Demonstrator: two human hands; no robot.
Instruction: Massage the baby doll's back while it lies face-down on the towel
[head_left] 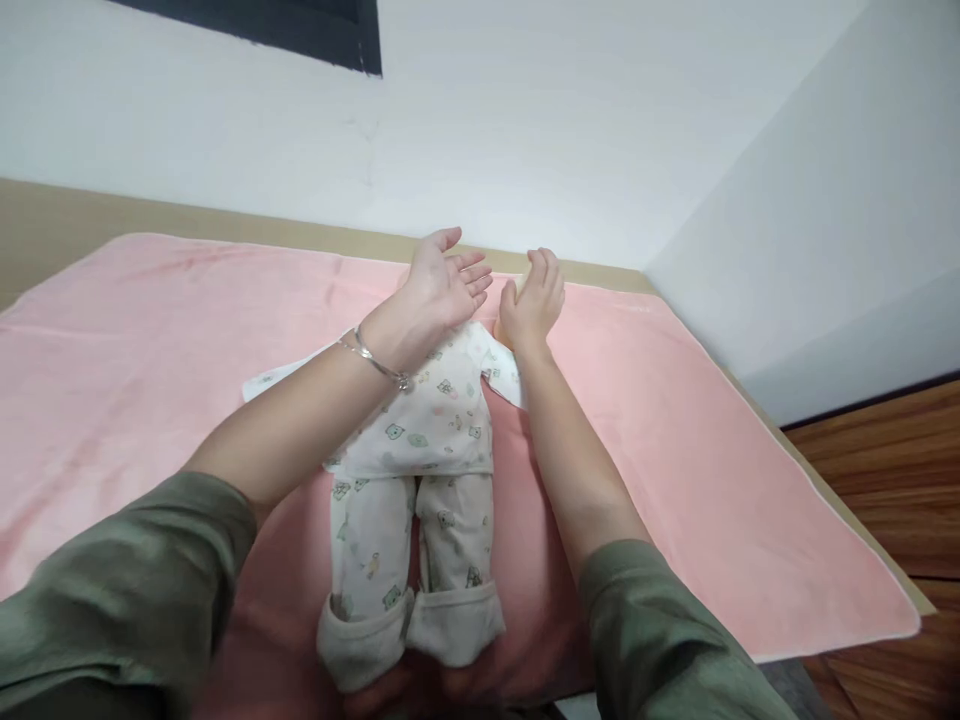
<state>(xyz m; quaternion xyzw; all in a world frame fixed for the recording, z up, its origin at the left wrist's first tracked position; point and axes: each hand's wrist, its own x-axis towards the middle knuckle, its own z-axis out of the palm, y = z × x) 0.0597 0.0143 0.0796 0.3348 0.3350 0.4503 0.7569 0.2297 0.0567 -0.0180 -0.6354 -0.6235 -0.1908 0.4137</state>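
Note:
A small white printed shirt (420, 430) lies above matching trousers (375, 540) with turned-up cuffs. Skin-coloured shapes show dimly below the cuffs. My left hand (448, 282) is over the shirt's top edge, palm up, fingers spread and holding nothing. Its forearm crosses the shirt and hides part of it. Just beyond the shirt's right sleeve (504, 375), my right hand (534, 300) has its fingers curled round something pale and peach-coloured, mostly hidden behind it. The two hands are a little apart.
Beneath the clothes a pink cloth (645, 430) covers a wooden surface whose pale edge (300, 232) runs along a white wall (525, 130). A dark frame (322, 25) is at the upper left. Brown wood (892, 480) shows at the right.

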